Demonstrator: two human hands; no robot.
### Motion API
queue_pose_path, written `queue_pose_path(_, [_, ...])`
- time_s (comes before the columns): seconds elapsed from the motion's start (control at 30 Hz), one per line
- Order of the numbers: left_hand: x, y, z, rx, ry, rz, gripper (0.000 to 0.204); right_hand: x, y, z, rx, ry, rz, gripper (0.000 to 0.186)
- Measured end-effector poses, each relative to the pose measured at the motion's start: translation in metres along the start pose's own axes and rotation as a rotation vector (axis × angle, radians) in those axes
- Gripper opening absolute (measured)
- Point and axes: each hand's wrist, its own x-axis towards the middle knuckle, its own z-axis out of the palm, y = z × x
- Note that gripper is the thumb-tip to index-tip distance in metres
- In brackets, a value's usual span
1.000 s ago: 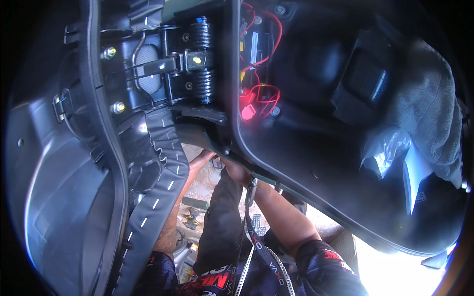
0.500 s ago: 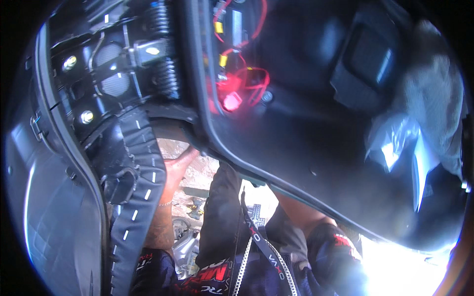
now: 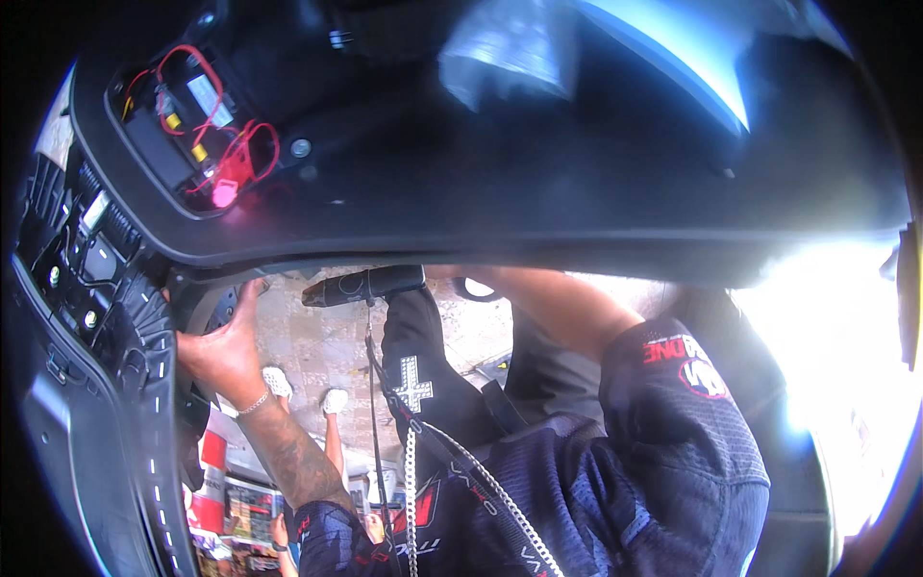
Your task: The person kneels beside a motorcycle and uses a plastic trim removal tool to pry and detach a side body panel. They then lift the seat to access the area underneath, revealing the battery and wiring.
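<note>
My left hand (image 3: 216, 351) reaches in beside the black seat edge (image 3: 154, 423), below the rim of a black storage compartment (image 3: 538, 245). Its thumb stands up, spread from the palm, while the other fingers are hidden behind black parts. My right forearm (image 3: 562, 303) runs left beneath the same rim. Only a strip of my right hand (image 3: 444, 273) shows there, and its fingers are hidden. Touching or close to it lies a long dark object (image 3: 363, 286) whose kind I cannot make out.
A recess in the compartment holds red wires (image 3: 252, 144) and a red connector (image 3: 225, 192). A clear plastic bag (image 3: 510, 53) lies farther in. A lanyard (image 3: 452, 452) and a chain (image 3: 412, 481) hang before me. Another person's white shoes (image 3: 334, 400) stand on the paving.
My view has swung right, so the compartment now spans the top and the seat underside sits at far left. More of my right arm shows. My left hand stays low beside the seat.
</note>
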Motion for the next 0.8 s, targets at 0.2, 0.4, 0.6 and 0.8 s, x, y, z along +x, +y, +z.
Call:
queue_pose_path(0.2, [-0.001,-0.003,0.002,0.037,0.051,0.09,0.086,-0.103,0.13,0.013,0.224,0.274,0.133,0.025])
queue_pose_path(0.4, [-0.007,-0.003,0.005,0.068,-0.014,-0.013,0.09,-0.216,0.32,0.022,0.089,0.729,0.833,0.038])
queue_pose_path(0.6, [-0.015,0.0,-0.002,0.111,0.031,-0.133,0.101,-0.179,0.463,0.054,0.8,1.015,0.954,0.053])
queue_pose_path(0.8, [-0.015,0.006,-0.007,0.08,0.044,-0.175,0.101,-0.175,0.518,0.079,0.985,1.053,0.983,0.067])
